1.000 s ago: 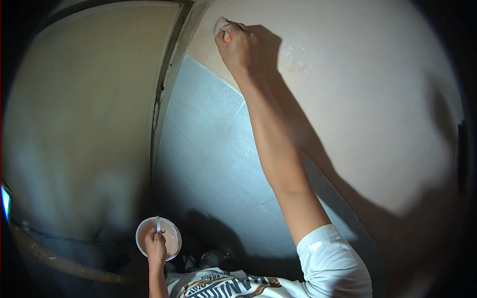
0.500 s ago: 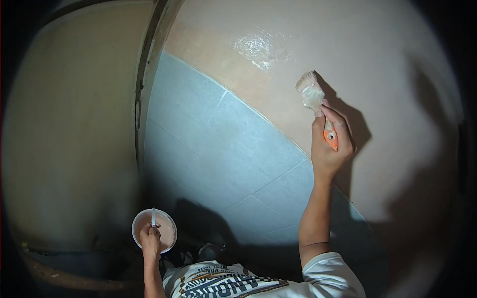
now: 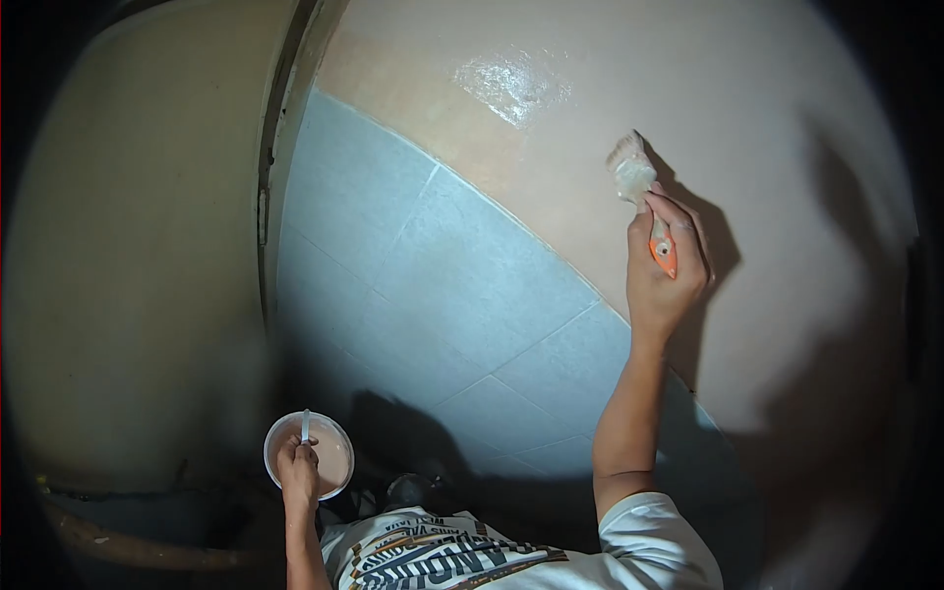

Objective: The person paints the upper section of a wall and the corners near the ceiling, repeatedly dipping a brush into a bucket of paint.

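Observation:
My right hand (image 3: 671, 258) is closed round the orange-tipped handle of a paintbrush (image 3: 634, 177), whose bristles point up and left against the pale pink wall (image 3: 747, 88). The brush's metal band is smeared with paint. Low on the left, my left hand (image 3: 298, 466) grips the light handle of a white bucket (image 3: 348, 470), which holds pinkish paint (image 3: 332, 452). A wet, shiny patch (image 3: 513, 87) shows on the wall, up and left of the brush.
Blue-grey tiles (image 3: 462, 285) cover the lower wall, with a light edge line along their top. A yellowish door-like panel (image 3: 138, 246) with a dark frame edge (image 3: 267, 167) stands at the left. My feet show partly beyond my shirt.
My right hand and the brush have moved slightly to the right along the wall. The view has shifted a little; my left hand still holds the bucket.

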The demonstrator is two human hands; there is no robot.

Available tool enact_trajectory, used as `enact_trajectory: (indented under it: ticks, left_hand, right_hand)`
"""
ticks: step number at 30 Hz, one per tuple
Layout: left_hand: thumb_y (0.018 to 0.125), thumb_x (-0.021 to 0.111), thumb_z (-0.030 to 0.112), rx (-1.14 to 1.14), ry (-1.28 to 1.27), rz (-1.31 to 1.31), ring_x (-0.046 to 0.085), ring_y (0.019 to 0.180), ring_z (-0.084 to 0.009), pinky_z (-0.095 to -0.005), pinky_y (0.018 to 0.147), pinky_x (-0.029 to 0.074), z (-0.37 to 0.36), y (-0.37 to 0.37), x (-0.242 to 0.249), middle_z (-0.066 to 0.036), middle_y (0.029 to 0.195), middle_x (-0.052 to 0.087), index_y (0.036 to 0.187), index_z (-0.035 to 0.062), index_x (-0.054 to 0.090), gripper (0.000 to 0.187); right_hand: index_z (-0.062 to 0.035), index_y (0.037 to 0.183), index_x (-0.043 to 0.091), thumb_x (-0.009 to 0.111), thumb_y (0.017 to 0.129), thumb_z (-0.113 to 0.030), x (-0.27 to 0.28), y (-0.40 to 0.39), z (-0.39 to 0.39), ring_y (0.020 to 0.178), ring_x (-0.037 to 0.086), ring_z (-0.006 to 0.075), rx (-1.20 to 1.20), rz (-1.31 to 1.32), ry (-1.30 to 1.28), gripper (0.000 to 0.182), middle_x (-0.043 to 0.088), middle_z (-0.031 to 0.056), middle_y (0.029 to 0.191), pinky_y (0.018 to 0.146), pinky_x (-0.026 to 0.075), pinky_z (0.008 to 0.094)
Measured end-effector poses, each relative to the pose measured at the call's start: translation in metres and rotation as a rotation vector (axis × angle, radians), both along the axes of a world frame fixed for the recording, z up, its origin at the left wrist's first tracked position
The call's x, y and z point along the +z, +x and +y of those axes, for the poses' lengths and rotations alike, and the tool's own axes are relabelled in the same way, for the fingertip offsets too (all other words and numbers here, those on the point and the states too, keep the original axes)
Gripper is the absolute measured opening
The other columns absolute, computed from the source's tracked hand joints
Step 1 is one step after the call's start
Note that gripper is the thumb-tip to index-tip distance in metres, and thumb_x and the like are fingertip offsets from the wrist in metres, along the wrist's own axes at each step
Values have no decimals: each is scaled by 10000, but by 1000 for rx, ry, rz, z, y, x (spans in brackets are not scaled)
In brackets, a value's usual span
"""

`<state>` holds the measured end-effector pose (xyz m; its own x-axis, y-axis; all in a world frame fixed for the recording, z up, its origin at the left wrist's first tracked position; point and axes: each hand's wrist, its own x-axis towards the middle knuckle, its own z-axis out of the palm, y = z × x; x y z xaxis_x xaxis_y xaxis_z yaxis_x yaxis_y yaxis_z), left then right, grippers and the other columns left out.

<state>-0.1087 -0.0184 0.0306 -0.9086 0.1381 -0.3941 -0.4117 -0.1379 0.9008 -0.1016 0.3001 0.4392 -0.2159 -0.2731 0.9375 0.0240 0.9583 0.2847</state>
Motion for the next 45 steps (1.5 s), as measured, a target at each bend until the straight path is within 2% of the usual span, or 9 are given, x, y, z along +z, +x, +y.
enact_trajectory:
  ticks: [5, 12, 17, 21, 25, 30, 35, 39, 45]
  left_hand:
    - [975, 421, 86, -60, -49, 4, 416, 590, -82, -280, 566, 340, 2, -5, -4, 11, 656, 462, 949, -17, 608, 215]
    - [973, 429, 92, 3, -46, 7, 414, 593, -84, -283, 569, 345, 6, 3, -5, 12, 660, 457, 957, -17, 609, 212]
    - [977, 429, 94, 43, 1, -29, 388, 574, -74, -280, 547, 320, 7, 6, -8, 25, 656, 449, 941, -1, 610, 208]
    - [976, 435, 102, 62, -20, -16, 400, 574, -80, -284, 553, 331, 8, 6, -4, 21, 643, 449, 941, -4, 613, 210]
    - [976, 440, 106, 35, -92, 36, 423, 578, -91, -296, 562, 349, 11, 2, -16, 6, 636, 462, 944, -8, 623, 219]
    - [973, 445, 108, -13, -94, 27, 435, 585, -97, -302, 570, 358, 11, 0, -10, -4, 631, 470, 945, -13, 632, 224]
    - [971, 447, 114, 16, -92, 50, 442, 588, -104, -308, 580, 372, 11, 2, -19, -10, 636, 476, 952, -31, 632, 236]
    - [967, 440, 111, -10, -85, 51, 448, 591, -111, -315, 589, 381, 9, 1, -14, -16, 644, 479, 962, -47, 630, 248]
    - [962, 433, 99, -37, -86, 54, 453, 597, -111, -310, 595, 381, 8, -1, -8, -18, 651, 480, 965, -47, 629, 245]
  right_hand:
    - [-8, 1054, 717, 712, 823, 69, 18, -2, -36, 992, 701, 287, -147, -69, 328, 244, 646, 162, 1187, 780, 613, 351]
    - [32, 960, 720, 702, 776, 21, -20, -68, -27, 957, 672, 266, -318, -234, 527, 185, 690, 162, 1004, 796, 603, 321]
    - [19, 841, 688, 700, 727, 16, -92, -89, -41, 910, 678, 258, -20, -516, 500, 115, 700, 188, 942, 783, 606, 315]
    - [-3, 946, 699, 737, 742, 33, -47, -79, -39, 921, 705, 268, 80, -354, 406, 211, 714, 154, 978, 776, 604, 334]
    - [-5, 971, 713, 717, 818, 36, 2, -64, -30, 915, 699, 284, -91, -151, 427, 158, 711, 139, 996, 779, 591, 353]
    - [-22, 952, 711, 744, 787, 2, -39, -74, -18, 924, 702, 254, -103, -303, 577, 170, 709, 117, 980, 786, 608, 327]
    - [-30, 943, 721, 734, 829, -1, -55, -76, -35, 880, 730, 232, 281, -378, 128, 119, 744, 101, 960, 764, 593, 334]
    - [-11, 964, 716, 728, 837, 2, -55, -82, -40, 845, 749, 238, 343, -474, -270, 129, 764, 118, 946, 739, 580, 316]
    - [-6, 971, 723, 728, 844, -9, -47, -79, -31, 878, 749, 226, 196, -441, -180, 127, 768, 108, 963, 752, 578, 315]
